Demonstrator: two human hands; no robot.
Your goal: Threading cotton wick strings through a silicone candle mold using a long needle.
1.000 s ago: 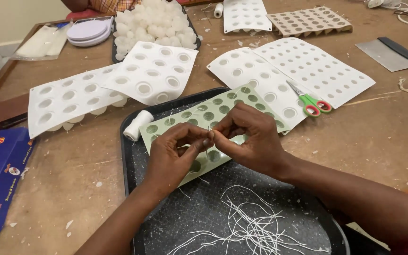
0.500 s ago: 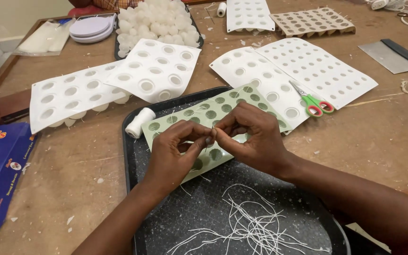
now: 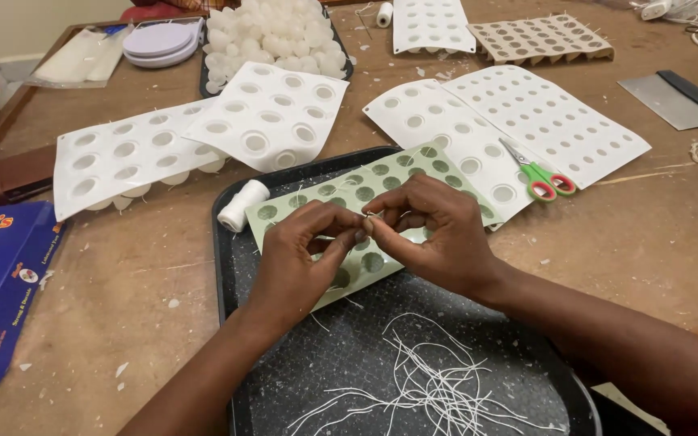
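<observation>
your fingertips meet on a short wick just above the green mould.

your left hand [image 3: 300, 250] and right hand [image 3: 438, 230] pinch narrow on a thin white wick piece [image 3: 372, 215], lying roughly left to right between them. the green mould [image 3: 365, 194] sits directly beneath on the black tray [image 3: 228, 266]; its holes lie just below and far of the pinch, both hands equally near.

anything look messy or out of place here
Mostly scraps. White flecks litter the table, and cut string pieces lie tangled on the black tray. One white mould overlaps another. The left hand and right hand pinch a string over the green mould; nothing looks damaged.
</observation>
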